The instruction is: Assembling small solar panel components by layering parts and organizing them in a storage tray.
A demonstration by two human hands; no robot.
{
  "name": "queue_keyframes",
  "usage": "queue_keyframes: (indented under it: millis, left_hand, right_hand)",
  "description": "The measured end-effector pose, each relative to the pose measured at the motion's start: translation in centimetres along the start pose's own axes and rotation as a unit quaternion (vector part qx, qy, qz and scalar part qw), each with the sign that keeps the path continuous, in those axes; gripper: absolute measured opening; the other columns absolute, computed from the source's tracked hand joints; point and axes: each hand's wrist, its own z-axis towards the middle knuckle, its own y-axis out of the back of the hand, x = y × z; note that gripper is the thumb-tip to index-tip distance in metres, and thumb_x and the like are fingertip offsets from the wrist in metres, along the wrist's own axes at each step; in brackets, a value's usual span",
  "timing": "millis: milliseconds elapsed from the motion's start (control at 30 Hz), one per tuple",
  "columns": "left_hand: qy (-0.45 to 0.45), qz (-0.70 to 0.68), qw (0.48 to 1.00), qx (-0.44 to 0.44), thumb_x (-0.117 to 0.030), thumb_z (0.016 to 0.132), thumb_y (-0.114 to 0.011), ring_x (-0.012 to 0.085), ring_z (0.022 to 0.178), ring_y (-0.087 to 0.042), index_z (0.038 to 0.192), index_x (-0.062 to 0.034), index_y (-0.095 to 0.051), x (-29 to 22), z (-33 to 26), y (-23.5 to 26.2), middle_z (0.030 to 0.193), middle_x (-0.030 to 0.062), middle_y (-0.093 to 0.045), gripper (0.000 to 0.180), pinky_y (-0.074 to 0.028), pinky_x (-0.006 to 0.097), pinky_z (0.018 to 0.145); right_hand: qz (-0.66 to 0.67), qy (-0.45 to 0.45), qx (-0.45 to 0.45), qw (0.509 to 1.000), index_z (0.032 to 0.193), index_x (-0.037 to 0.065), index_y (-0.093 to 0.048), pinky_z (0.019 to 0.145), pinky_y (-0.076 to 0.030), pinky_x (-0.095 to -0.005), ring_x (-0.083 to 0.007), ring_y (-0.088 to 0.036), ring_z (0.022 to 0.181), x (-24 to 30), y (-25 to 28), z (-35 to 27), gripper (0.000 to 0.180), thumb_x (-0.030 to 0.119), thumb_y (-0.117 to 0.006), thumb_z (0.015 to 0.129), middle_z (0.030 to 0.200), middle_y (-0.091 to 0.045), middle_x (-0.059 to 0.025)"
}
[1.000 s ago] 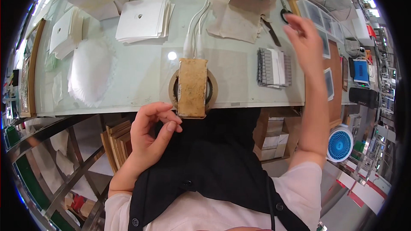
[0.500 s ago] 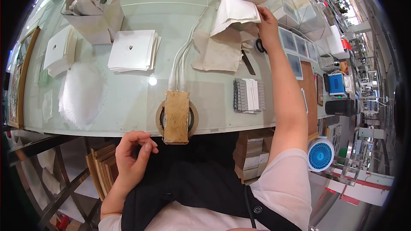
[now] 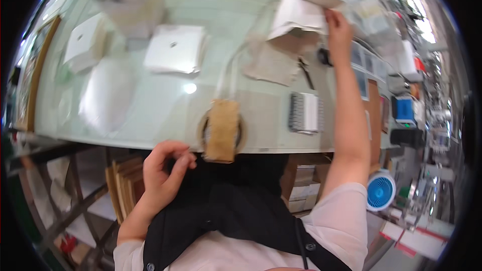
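Observation:
My right hand (image 3: 340,34) reaches to the far right of the table. Its fingers are closed on the right edge of a stack of white paper sheets (image 3: 299,14), which lies in torn brown wrapping paper (image 3: 271,62). The fingertips are partly hidden. My left hand (image 3: 168,168) hovers by the table's front edge, loosely curled, with a gap between thumb and forefinger and nothing visible in it. Right of it, a worn tan block (image 3: 223,130) sits over a round dark-rimmed base at the edge, with pale cables running back.
Stacks of white square cards with a central hole (image 3: 175,50) lie left of centre, near a paper-lined bin (image 3: 133,12) and thin white sheets (image 3: 106,95). A dark blade-like tool (image 3: 306,74), grey-and-white strips (image 3: 305,113) and a blue fan (image 3: 380,191) are at right.
The whole view has shifted, so the table things appear farther right, and the picture is blurred. My right hand stays at the white sheets. My left hand remains loosely curled near the edge.

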Motion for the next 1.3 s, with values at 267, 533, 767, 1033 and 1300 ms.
queue_keyframes:
  millis: [267, 533, 767, 1033, 1300]
  left_hand:
    - [-0.191, 0.360, 0.904, -0.127, 0.001, 0.081, -0.066, 0.0291, 0.080, -0.063, 0.100, -0.0033, -0.063, 0.2, 4.4, 3.4, 0.090, 0.0116, -0.063, 0.020, -0.051, 0.035, 0.071]
    - [-0.232, 0.543, 0.778, -0.215, -0.008, 0.078, -0.070, 0.0294, 0.097, -0.057, 0.108, -0.0057, -0.061, -1.1, 8.0, 7.1, 0.110, 0.0103, -0.058, 0.032, -0.046, 0.039, 0.083]
    - [-0.145, 0.669, 0.690, -0.235, -0.015, 0.073, -0.075, 0.0230, 0.096, -0.056, 0.103, -0.0089, -0.064, 0.4, 7.0, 8.2, 0.112, 0.0057, -0.057, 0.032, -0.040, 0.039, 0.084]
    - [-0.171, 0.608, 0.754, -0.180, -0.012, 0.075, -0.072, 0.0196, 0.090, -0.057, 0.085, -0.0099, -0.067, 1.0, 6.2, 7.6, 0.099, 0.0025, -0.061, 0.011, -0.037, 0.036, 0.083]
    - [-0.166, 0.660, 0.698, -0.221, -0.014, 0.079, -0.073, 0.0173, 0.088, -0.060, 0.091, -0.0123, -0.068, 1.5, 6.8, 7.8, 0.103, 0.0006, -0.062, 0.013, -0.038, 0.035, 0.080]
  right_hand:
    - [-0.066, 0.067, -0.003, 0.996, 0.109, 0.003, -0.066, 0.078, -0.049, -0.0274, -0.0154, -0.064, 0.089, 1.0, 3.6, -1.5, 0.020, 0.017, -0.059, 0.096, 0.099, -0.069, -0.0091]
    - [-0.028, 0.026, 0.023, 0.999, 0.106, 0.002, -0.066, 0.080, -0.047, -0.0240, -0.0110, -0.060, 0.087, 6.8, 6.2, -4.6, 0.019, 0.017, -0.057, 0.098, 0.100, -0.066, -0.0033]
    - [0.267, -0.195, 0.100, 0.939, 0.118, 0.002, -0.057, 0.050, -0.034, -0.0153, -0.0027, -0.044, 0.059, 14.0, 8.5, -11.2, 0.021, 0.011, -0.053, 0.099, 0.088, -0.056, -0.0012]
    - [0.474, -0.389, 0.237, 0.754, 0.116, 0.002, -0.054, 0.043, -0.025, -0.0154, -0.0002, -0.033, 0.049, 19.5, 4.6, -16.5, 0.020, 0.008, -0.054, 0.097, 0.084, -0.053, -0.0001]
    - [0.441, -0.389, 0.242, 0.772, 0.116, 0.001, -0.054, 0.045, -0.026, -0.0144, 0.0007, -0.033, 0.053, 20.5, 1.8, -18.6, 0.024, 0.010, -0.060, 0.095, 0.089, -0.050, 0.0023]
